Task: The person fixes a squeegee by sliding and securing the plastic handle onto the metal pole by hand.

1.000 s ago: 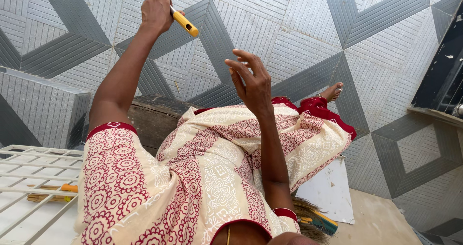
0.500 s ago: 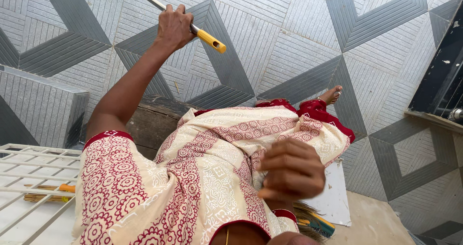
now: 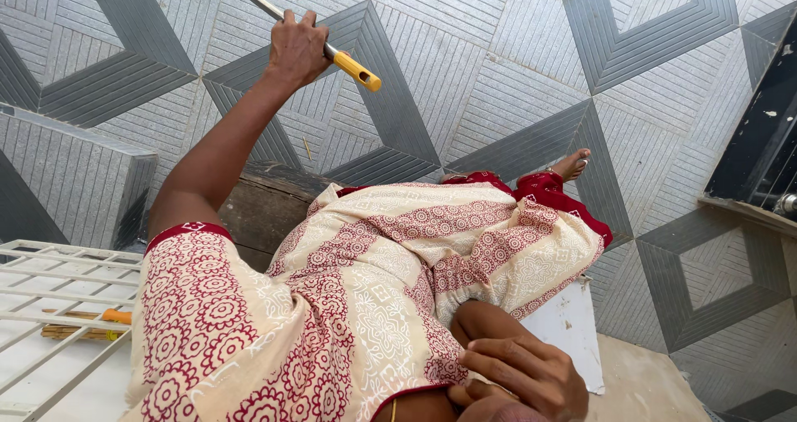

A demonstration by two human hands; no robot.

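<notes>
Head view: left hand [image 3: 296, 50] grips a yellow-handled rod [image 3: 344, 59] over grey tiles [image 3: 515, 82]; right hand [image 3: 521, 374] rests loosely curled, empty, beside a white grate [image 3: 50, 306].

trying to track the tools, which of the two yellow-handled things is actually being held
The long metal tool with the yellow handle, gripped in the raised left hand over the floor tiles. The other orange-yellow-tipped tool lies untouched under the white rack.

The left arm stretches up and away toward eleven o'clock, elbow nearly straight, short sleeve at the shoulder. The left hand [image 3: 297, 50] is fisted tight, knuckles outward, around a slim metal rod with a yellow plastic end [image 3: 336, 55]. The right hand [image 3: 519, 372] lies low at five o'clock, fingers loosely curled, seemingly empty, though its palm is hidden.
</notes>
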